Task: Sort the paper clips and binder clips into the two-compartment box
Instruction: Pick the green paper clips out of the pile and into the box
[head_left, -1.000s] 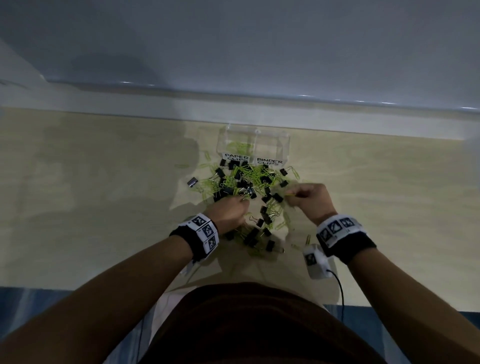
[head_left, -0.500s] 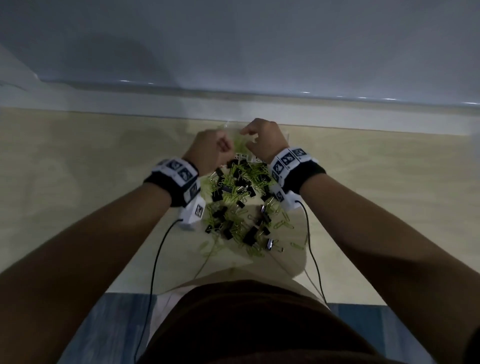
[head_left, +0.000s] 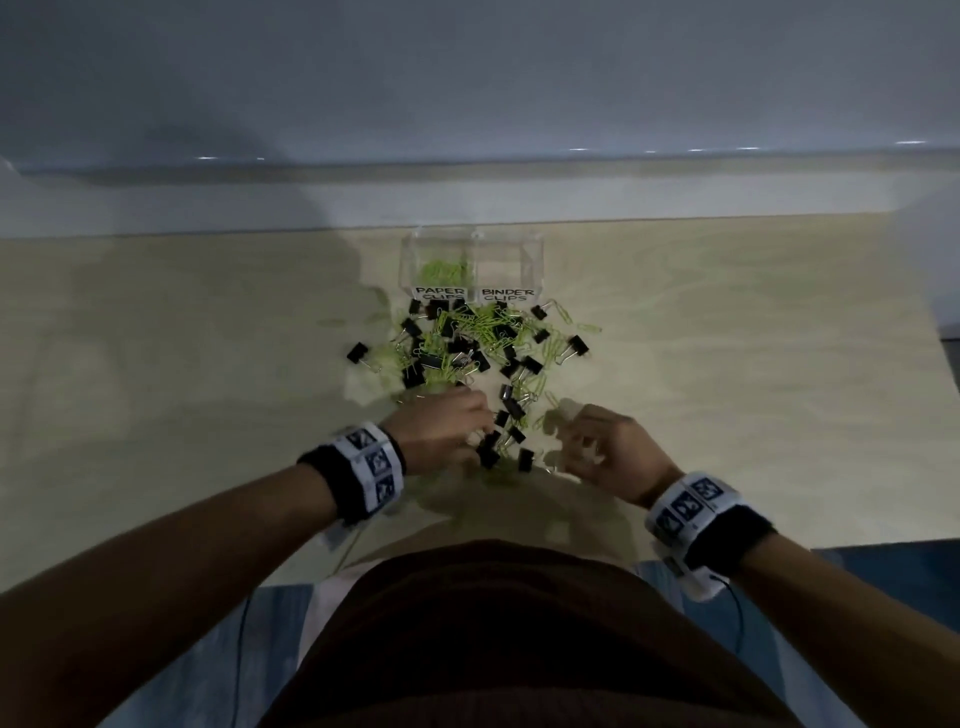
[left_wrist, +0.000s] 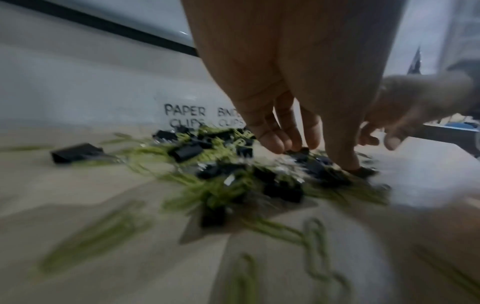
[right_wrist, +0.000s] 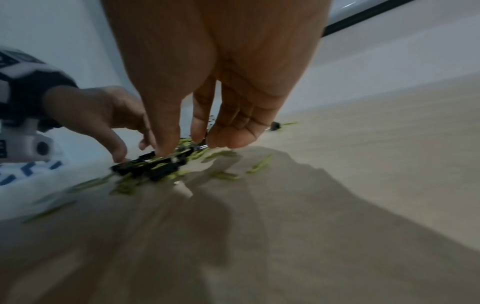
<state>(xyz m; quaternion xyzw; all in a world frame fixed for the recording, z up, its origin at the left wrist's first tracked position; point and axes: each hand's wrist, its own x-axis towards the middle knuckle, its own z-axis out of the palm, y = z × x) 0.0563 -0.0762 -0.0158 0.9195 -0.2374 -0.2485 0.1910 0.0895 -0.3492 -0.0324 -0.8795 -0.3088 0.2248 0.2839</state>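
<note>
A clear two-compartment box (head_left: 530, 260) stands at the far side of the table (head_left: 727, 364). Its left half is labelled PAPER CLIPS and holds green paper clips (head_left: 441, 270); the half labelled BINDER CLIPS looks bare. A mixed pile of green paper clips (head_left: 483, 327) and black binder clips (head_left: 530, 366) lies in front of it. My left hand (head_left: 478, 431) reaches down onto the pile's near end, fingertips (left_wrist: 275, 144) and thumb apart, touching black clips. My right hand (head_left: 558, 431) is beside it, fingertips (right_wrist: 231, 142) down at the clips; blur hides any grip.
One binder clip (head_left: 357, 352) lies apart at the pile's left, another (head_left: 577, 345) at its right. Loose paper clips (left_wrist: 315, 236) are scattered near me. A pale ledge and wall (head_left: 467, 197) run behind the box. The table's near edge is at my body.
Half a second ago both hands were up over the box. They have come back toward me and now sit low at the near end of the pile.
</note>
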